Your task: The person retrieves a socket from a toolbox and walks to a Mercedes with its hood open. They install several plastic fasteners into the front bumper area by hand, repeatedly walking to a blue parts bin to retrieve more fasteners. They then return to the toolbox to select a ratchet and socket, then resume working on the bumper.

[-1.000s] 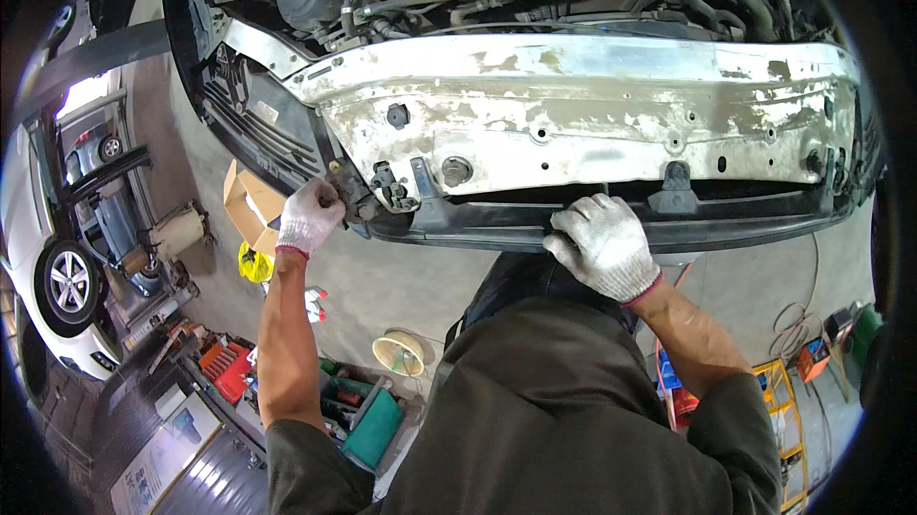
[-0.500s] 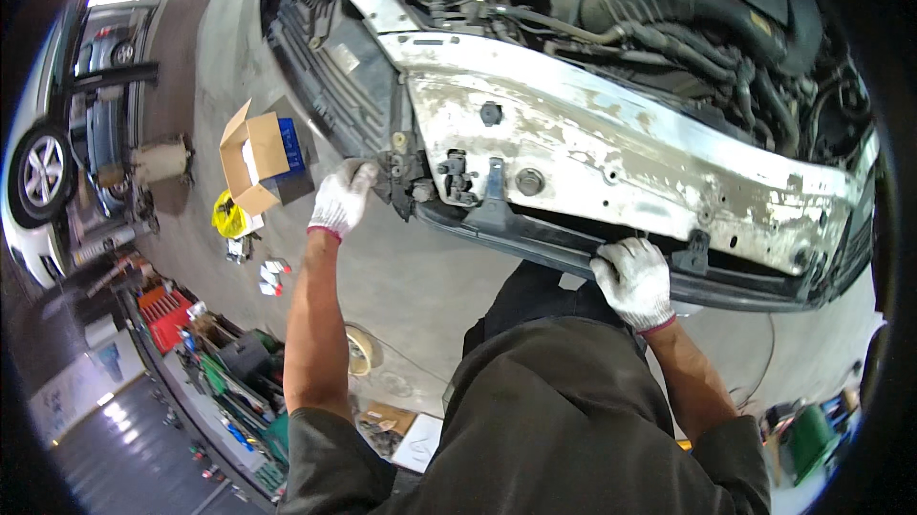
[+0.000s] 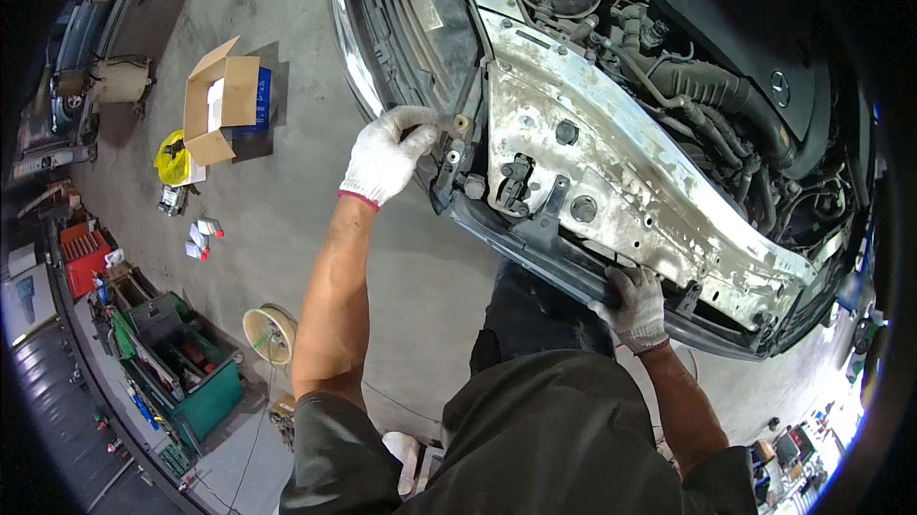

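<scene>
one bumper (image 3: pixel 506 240), two gloved hands (image 3: pixel 387 157) (image 3: pixel 637 308) by it, one engine bay (image 3: pixel 693 90) beyond it, left of it one box (image 3: pixel 239 92), one yellow bag (image 3: pixel 173 165), one bucket (image 3: pixel 256 337)

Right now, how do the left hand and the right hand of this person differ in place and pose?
The left hand is beside the small bracket, near the left end of the black strip, while the right hand lies over that strip, farther right. The left hand's thumb is close to its bent index finger; the right hand's thumb appears set apart. The left hand also looks larger in the picture than the right hand. Both wear white knit gloves.
</scene>
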Motion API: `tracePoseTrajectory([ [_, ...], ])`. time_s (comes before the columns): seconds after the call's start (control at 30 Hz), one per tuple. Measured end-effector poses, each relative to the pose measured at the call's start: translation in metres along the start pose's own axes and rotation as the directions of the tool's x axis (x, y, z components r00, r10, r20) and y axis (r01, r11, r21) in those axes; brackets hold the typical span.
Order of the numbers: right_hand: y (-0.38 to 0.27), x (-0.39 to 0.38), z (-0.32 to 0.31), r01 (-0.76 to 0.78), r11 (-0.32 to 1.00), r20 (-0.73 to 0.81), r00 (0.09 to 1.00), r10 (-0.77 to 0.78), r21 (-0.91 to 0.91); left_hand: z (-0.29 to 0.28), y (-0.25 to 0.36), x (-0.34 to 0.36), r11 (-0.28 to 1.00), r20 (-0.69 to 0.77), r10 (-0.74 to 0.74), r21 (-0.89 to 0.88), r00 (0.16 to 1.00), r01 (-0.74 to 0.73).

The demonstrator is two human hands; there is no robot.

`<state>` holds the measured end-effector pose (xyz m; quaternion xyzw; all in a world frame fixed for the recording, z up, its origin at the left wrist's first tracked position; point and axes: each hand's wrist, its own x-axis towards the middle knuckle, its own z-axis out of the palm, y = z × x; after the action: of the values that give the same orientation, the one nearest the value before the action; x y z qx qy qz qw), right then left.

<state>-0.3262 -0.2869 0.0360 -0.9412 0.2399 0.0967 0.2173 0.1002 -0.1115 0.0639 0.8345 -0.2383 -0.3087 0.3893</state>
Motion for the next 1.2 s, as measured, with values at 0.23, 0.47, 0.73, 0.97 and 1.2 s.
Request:
tracePoseTrajectory([
  [0.23,-0.007,-0.001,0.003,-0.013,1.000,-0.067,0.998,0.013,0.001,0.011,-0.048,-0.048,0.798,-0.008,-0.124,-0.596,0.992,0.095],
  [0.47,-0.018,-0.006,0.001,-0.114,0.993,-0.092,0.989,0.114,-0.001,0.006,-0.047,-0.081,0.658,0.030,-0.022,-0.752,0.999,0.037],
  [0.73,-0.160,-0.006,-0.009,-0.199,0.886,-0.188,0.936,0.299,0.419,-0.020,-0.028,-0.113,0.966,0.307,0.205,-0.217,0.929,-0.142],
  [0.97,-0.264,0.046,0.014,-0.446,0.050,0.385,0.820,0.423,0.894,-0.009,-0.032,-0.107,0.577,0.565,0.644,0.084,0.516,-0.812],
  [1.2,-0.295,0.100,0.025,-0.336,-0.412,0.518,0.696,0.497,0.847,-0.040,-0.034,-0.033,0.508,0.707,0.636,-0.081,0.310,-0.857],
])
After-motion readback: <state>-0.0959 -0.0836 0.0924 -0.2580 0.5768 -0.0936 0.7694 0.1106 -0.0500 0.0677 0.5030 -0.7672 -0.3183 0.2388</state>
